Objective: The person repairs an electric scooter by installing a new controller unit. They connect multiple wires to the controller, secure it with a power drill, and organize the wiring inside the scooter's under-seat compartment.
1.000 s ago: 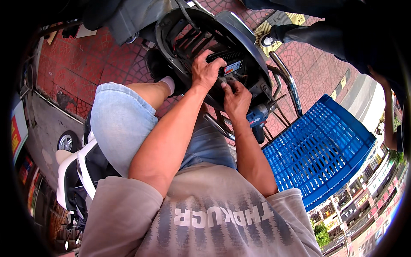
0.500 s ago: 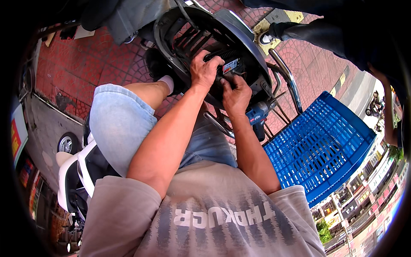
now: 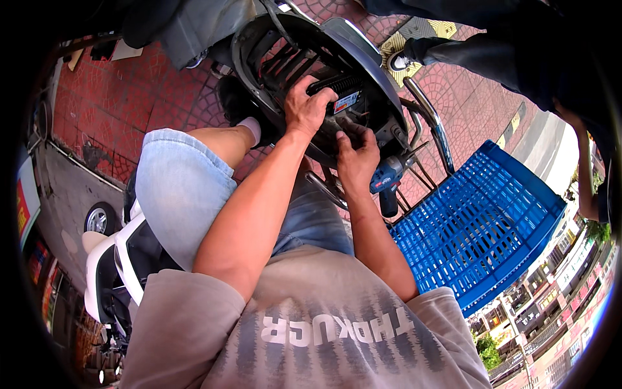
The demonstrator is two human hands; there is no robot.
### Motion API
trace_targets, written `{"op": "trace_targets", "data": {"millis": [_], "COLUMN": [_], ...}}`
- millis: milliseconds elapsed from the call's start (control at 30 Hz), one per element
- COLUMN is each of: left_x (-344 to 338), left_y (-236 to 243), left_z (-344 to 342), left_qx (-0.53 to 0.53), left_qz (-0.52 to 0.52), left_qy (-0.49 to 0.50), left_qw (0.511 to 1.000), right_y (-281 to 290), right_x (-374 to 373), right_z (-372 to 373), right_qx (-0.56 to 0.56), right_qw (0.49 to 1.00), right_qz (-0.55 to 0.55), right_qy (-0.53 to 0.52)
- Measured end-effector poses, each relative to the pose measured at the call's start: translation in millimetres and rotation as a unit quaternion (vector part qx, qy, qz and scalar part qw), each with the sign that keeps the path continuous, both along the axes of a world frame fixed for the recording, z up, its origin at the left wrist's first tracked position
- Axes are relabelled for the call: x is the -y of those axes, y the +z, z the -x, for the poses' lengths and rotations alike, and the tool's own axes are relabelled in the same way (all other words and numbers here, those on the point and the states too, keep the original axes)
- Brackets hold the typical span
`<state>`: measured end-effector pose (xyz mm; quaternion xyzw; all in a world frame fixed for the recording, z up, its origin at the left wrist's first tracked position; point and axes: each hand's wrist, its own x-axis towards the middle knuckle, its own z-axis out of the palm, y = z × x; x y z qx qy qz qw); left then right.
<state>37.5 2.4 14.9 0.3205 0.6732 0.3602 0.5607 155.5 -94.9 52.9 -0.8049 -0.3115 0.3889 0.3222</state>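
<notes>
The dark open body of a scooter (image 3: pixel 382 76) is in front of me, its inner compartment exposed. Inside sits a black finned box (image 3: pixel 338 84) with a blue, white and red label (image 3: pixel 346 102). My left hand (image 3: pixel 306 109) is closed at the box's left end, thumb along its top and fingertips hidden. Lower and to the right, my right hand (image 3: pixel 358 159) is curled just below the label, thumb and fingers drawn in. Whatever lies between them is too small to make out. A thin wire end shows near these fingers.
A blue cordless drill (image 3: pixel 387 185) rests beside my right wrist, near a chrome rail (image 3: pixel 431 123). Right of it stands a blue plastic crate (image 3: pixel 479 227). Another person's leg (image 3: pixel 460 55) is at upper right. A white scooter (image 3: pixel 103 279) stands at lower left.
My right hand has drawn slightly down, away from the labelled box, uncovering more of the compartment below it. My left hand keeps its place on the box. The view has shifted slightly.
</notes>
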Motion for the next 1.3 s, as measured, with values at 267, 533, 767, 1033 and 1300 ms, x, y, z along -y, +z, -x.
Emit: {"op": "trace_targets", "data": {"millis": [267, 533, 767, 1033, 1300], "left_x": [0, 6, 10, 1, -11], "left_y": [1, -7, -18, -23, -23], "left_z": [5, 3, 8, 15, 18], "left_qx": [-0.012, 0.002, 0.015, 0.144, 0.170], "left_qz": [-0.001, -0.037, -0.009, 0.034, 0.016], "left_qy": [0.000, -0.005, 0.000, 0.050, -0.030], "left_qw": [1.000, 0.999, 1.000, 0.988, 0.985], "right_y": [19, 0, -19, -5, 28], "right_x": [-19, -14, -16, -35, -101], "right_z": [-8, -5, 3, -5, -36], "right_qx": [0.214, 0.154, 0.170, 0.159, 0.199], "right_qw": [0.946, 0.961, 0.960, 0.953, 0.852], "right_qz": [-0.002, -0.002, -0.038, -0.011, -0.164], "right_qy": [0.243, 0.228, 0.219, 0.257, 0.455]}}
